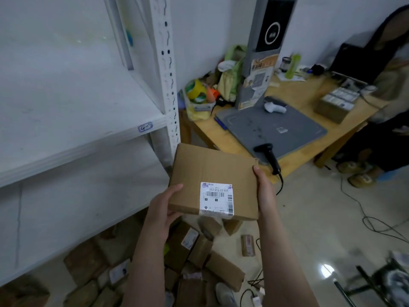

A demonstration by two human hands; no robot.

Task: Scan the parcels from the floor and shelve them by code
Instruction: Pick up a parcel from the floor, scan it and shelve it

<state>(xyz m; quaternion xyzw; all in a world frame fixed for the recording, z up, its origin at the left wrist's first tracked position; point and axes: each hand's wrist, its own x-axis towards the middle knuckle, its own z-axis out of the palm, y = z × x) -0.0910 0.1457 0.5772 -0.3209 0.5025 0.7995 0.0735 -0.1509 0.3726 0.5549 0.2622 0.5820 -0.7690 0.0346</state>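
Observation:
A flat brown cardboard parcel (210, 173) with a white barcode label (216, 199) is held in the air between both hands, label up. My left hand (164, 206) grips its near left corner, thumb on top. My right hand (264, 191) holds its right edge. A black handheld scanner (269, 155) lies on the grey pad (287, 129) just beyond the parcel. To the left stands a white shelf (77, 129) with a tag reading 4-2 (145, 127). Several more brown parcels (199, 251) lie on the floor below.
A wooden table (298, 96) carries the grey scanning station with its tall post (265, 47), a white handheld device (275, 107), tape rolls, bottles and a small box (336, 105). Cables (365, 218) trail over the tiled floor. A person's feet (358, 173) stand at the right.

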